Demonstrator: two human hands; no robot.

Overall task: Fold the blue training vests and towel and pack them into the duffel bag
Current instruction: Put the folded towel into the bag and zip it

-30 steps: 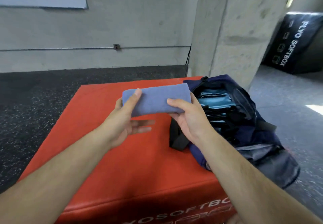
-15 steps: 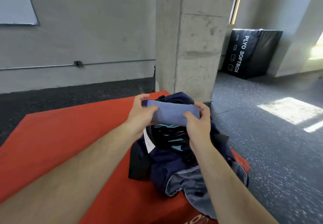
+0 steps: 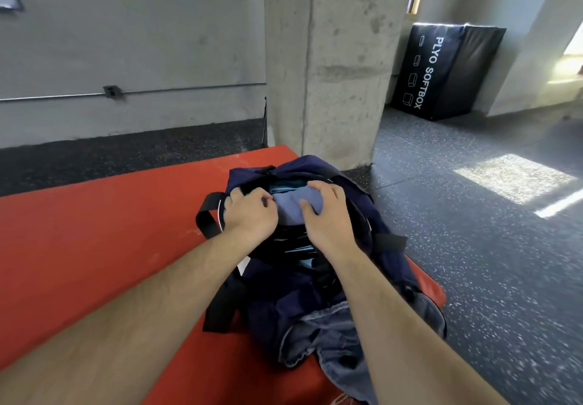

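A folded blue-grey towel (image 3: 295,207) sits in the mouth of the open navy duffel bag (image 3: 388,265), which lies on the right part of the red soft box (image 3: 94,246). My left hand (image 3: 249,215) grips the towel's left end with curled fingers. My right hand (image 3: 328,215) holds its right end, fingers bent over the top. Folded teal-blue vests (image 3: 284,187) show inside the bag behind the towel, and more of their edges (image 3: 298,248) below it. Both hands hide most of the towel.
A black strap loop (image 3: 206,218) sticks out at the bag's left. A concrete pillar (image 3: 328,66) rises right behind the box. A black plyo softbox (image 3: 441,70) stands at the back right on the speckled floor (image 3: 489,262).
Both hands carried the folded towel from above the red box rightward over the bag and lowered it into the bag's opening. My view turned right with them.
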